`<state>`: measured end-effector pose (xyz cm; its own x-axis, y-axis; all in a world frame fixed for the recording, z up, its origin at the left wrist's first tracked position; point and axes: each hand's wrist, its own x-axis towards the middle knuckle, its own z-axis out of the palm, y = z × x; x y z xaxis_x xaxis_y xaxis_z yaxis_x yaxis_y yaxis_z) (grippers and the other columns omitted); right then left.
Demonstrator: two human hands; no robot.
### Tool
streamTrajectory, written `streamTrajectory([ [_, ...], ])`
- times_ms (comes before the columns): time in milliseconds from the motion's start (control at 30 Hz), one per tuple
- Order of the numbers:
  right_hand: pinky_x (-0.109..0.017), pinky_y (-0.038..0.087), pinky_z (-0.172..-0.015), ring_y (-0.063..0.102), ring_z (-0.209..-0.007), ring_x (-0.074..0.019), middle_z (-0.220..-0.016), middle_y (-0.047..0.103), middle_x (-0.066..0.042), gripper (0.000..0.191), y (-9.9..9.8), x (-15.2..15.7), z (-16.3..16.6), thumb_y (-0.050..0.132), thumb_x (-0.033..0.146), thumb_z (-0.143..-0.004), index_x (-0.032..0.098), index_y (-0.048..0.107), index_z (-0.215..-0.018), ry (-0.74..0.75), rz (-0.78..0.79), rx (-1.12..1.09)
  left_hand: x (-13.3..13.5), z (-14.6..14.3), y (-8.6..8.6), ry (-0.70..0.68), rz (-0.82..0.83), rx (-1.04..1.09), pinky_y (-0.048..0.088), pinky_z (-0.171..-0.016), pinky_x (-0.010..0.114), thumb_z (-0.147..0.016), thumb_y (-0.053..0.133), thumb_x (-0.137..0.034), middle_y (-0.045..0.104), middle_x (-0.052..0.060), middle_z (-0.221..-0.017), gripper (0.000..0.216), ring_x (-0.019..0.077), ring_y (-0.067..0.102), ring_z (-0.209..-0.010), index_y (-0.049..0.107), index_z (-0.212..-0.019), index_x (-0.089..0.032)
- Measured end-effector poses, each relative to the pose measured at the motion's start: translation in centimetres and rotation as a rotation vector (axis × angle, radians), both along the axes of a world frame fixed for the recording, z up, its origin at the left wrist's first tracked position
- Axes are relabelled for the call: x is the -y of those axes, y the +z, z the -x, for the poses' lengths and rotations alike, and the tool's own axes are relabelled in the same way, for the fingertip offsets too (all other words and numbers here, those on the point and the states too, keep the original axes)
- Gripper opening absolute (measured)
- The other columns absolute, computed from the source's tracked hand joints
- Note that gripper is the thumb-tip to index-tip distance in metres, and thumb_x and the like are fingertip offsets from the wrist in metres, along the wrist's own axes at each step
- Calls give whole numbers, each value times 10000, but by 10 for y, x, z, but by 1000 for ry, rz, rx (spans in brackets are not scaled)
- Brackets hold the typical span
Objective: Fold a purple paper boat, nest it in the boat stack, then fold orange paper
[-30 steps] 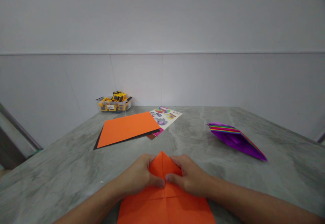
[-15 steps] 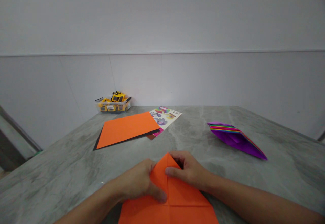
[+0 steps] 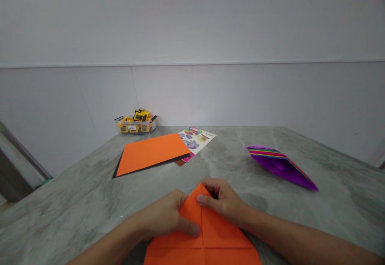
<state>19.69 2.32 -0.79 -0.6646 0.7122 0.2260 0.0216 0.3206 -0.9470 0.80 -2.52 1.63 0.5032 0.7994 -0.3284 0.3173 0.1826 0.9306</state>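
An orange sheet of paper (image 3: pixel 216 233) with crossing creases lies low in the middle of the head view, its top folded to a point and its near edge out of frame. My left hand (image 3: pixel 171 215) grips its left slanted edge, thumb lying on top close to the centre crease, the other fingers hidden beneath. On the right slanted edge near the tip, my right hand (image 3: pixel 222 201) pinches the paper between the thumb in front and fingers curled behind.
On the grey marbled table (image 3: pixel 225 168), orange and black sheets (image 3: pixel 153 152) lie over a printed leaflet (image 3: pixel 197 138). A clear box (image 3: pixel 135 126) of yellow toy vehicles stands by the wall. Folded purple and multicoloured paper (image 3: pixel 279 166) rests at right.
The whole view has shifted slightly. Both hands keep their hold on the orange paper, with the left thumb a touch higher along the crease.
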Motion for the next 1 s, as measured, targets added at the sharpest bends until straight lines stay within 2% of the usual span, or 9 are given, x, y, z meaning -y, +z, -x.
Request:
streamTrajectory([
  [133,-211,322,-510,408,-562,-100,-612,475,27,317,1,4,1,598,443,-799,148,557,-689,-34,-39,21,1,-1,-1,12,16,23,451,-644,231,-617,685,-172,708,-4,-844,234,154,591,-689,738,-844,-153],
  [200,-216,308,-506,393,-548,-98,-585,453,32,311,2,5,1,579,420,-815,152,556,-659,-90,-124,52,2,-1,-1,16,12,28,453,-648,229,-616,687,-167,712,0,-856,236,156,598,-702,740,-846,-156],
  [333,-234,239,-484,313,-513,-89,-528,319,48,405,2,3,1,500,405,-858,173,419,-536,-210,-330,130,2,-1,-2,15,0,37,468,-666,243,-624,673,-156,720,5,-879,245,167,610,-726,745,-858,-161],
  [467,-249,212,-480,279,-495,-87,-526,258,50,441,0,0,1,425,382,-894,179,363,-507,-236,-412,174,2,-1,-1,-11,14,38,483,-693,268,-621,676,-166,723,6,-879,253,182,620,-733,747,-863,-162],
  [533,-242,242,-485,326,-496,-92,-524,329,48,365,-1,0,0,453,350,-883,169,486,-568,-240,-418,178,2,-2,-1,-18,9,37,481,-685,261,-616,681,-170,722,2,-883,252,176,617,-721,747,-859,-164],
  [600,-230,288,-495,396,-511,-100,-557,440,41,204,-2,1,0,516,313,-851,158,615,-764,-234,-392,173,2,-2,0,-12,0,22,472,-666,247,-612,688,-176,720,1,-880,245,167,607,-707,747,-849,-161],
  [667,-222,324,-505,445,-530,-106,-599,516,32,167,-2,2,0,569,280,-814,156,637,-903,-227,-365,171,2,-2,0,-6,-8,-4,463,-653,240,-609,692,-180,717,3,-871,252,164,599,-705,747,-854,-156],
  [833,-225,354,-533,507,-568,-117,-621,578,16,60,-1,4,0,566,207,-804,166,600,-777,-236,-377,192,1,-1,-3,-8,-15,-26,463,-661,246,-612,694,-202,711,1,-873,280,181,602,-740,746,-885,-163],
  [1000,-229,365,-543,534,-571,-127,-618,602,7,92,-1,5,2,539,146,-789,178,574,-711,-282,-394,212,1,-1,-6,-2,4,-11,457,-641,241,-612,695,-206,706,3,-852,263,179,598,-718,745,-865,-158],
])
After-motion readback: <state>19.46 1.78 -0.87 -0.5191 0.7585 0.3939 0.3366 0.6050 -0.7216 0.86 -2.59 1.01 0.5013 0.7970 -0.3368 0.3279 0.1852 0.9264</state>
